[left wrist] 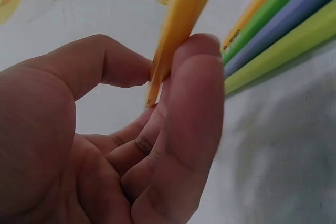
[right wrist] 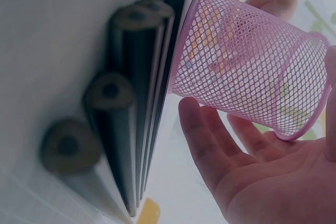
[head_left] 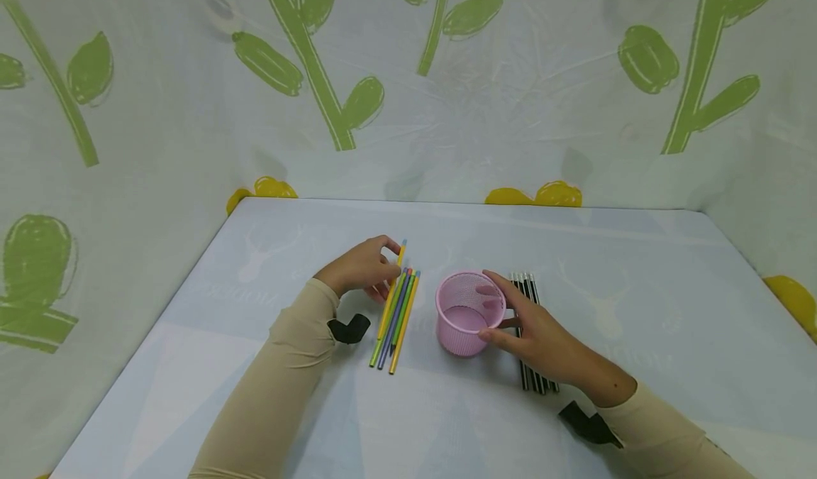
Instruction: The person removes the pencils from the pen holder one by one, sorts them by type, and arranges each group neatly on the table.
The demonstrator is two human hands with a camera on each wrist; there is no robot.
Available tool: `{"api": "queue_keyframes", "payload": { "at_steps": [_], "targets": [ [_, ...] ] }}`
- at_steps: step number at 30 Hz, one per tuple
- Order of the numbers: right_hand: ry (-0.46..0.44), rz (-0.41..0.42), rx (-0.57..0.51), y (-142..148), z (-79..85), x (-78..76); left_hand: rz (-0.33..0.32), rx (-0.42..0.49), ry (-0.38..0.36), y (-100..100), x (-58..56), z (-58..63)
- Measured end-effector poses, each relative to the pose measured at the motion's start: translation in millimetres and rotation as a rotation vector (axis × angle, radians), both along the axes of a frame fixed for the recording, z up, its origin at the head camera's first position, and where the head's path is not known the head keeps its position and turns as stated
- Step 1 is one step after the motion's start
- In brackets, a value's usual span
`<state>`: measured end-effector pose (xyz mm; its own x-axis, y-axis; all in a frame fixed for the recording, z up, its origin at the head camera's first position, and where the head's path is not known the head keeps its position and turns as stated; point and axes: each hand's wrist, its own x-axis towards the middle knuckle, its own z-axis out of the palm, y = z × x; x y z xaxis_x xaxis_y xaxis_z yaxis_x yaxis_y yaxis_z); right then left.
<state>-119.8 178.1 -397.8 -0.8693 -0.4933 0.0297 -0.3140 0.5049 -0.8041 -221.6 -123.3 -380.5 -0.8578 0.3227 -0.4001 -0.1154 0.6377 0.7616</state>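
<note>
My left hand (head_left: 360, 266) pinches a yellow pencil (left wrist: 186, 9) between thumb and fingers. Right beside it lies a bundle of coloured pencils (head_left: 402, 316) in green, purple and yellow. A pink mesh pencil cup (head_left: 462, 340) stands upright at the middle, its mouth up and nothing showing inside. My right hand (head_left: 545, 340) grips this cup from the right, thumb at the near rim and fingers round the far side. Under that hand lies a row of black pencils (head_left: 528, 372), partly hidden by it; their blunt ends (right wrist: 71, 145) show close up in the right wrist view.
The pencils and cup are on a pale patterned table (head_left: 255, 387). Behind it hangs a white cloth (head_left: 536, 103) printed with green stems and leaves. A black strap (head_left: 349, 328) is at the left wrist, another black strap (head_left: 590, 424) at the right.
</note>
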Motion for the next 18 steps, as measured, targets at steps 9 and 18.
{"api": "queue_keyframes", "payload": {
  "at_steps": [9, 18],
  "targets": [
    [-0.001, 0.006, -0.004, 0.5, -0.5, 0.3, -0.019, -0.034, -0.027, -3.7, -1.0, -6.1],
    [-0.027, 0.004, 0.004, 0.3, -0.7, -0.5, -0.056, -0.033, -0.061, -4.1, 1.2, -9.2]
  ]
}}
